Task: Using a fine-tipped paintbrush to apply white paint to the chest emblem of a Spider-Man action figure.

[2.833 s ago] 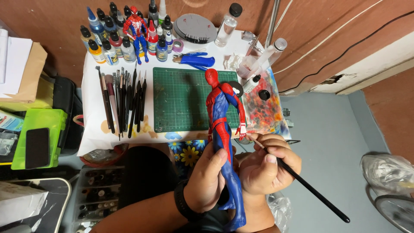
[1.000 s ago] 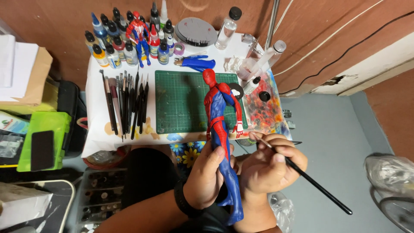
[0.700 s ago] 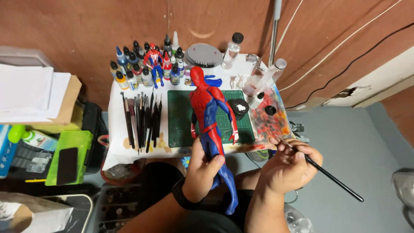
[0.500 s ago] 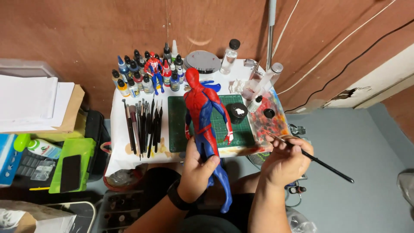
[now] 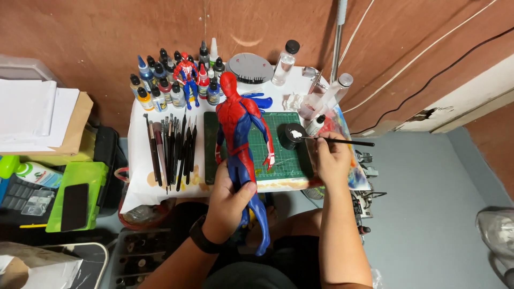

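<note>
Left hand point(image 5: 229, 200) is clamped around the thighs of a red and blue figure point(image 5: 242, 143), thumb across the front, holding it upright over the near edge of the table point(image 5: 140, 160). Figure's head points toward the wall; its lower legs hang below the hand, over the person's lap. A dark band sits on the left wrist.

Right hand point(image 5: 332, 158) is closed on a thin black brush point(image 5: 342, 142), held nearly level. Brush tip reaches left to a small black pot point(image 5: 293, 136) with white paint in it; the tip appears to touch the white paint. Pot stands on the right part of a green cutting mat point(image 5: 284, 155), just beside the figure's arm.

Head view, remainder: a row of brushes point(image 5: 172, 150) lies on the white table left of the mat. Paint bottles point(image 5: 160, 85) stand in a cluster at the back left, with a smaller red and blue figure point(image 5: 186, 75) among them. A round grey lid point(image 5: 250, 68) and a clear bottle with a black cap point(image 5: 284, 62) stand at the back. A small white dropper bottle point(image 5: 316, 124) stands just right of the pot. Off the table to the left, a dark phone point(image 5: 74, 206) rests on a green box point(image 5: 96, 182), with a stack of papers point(image 5: 32, 115) behind.
</note>
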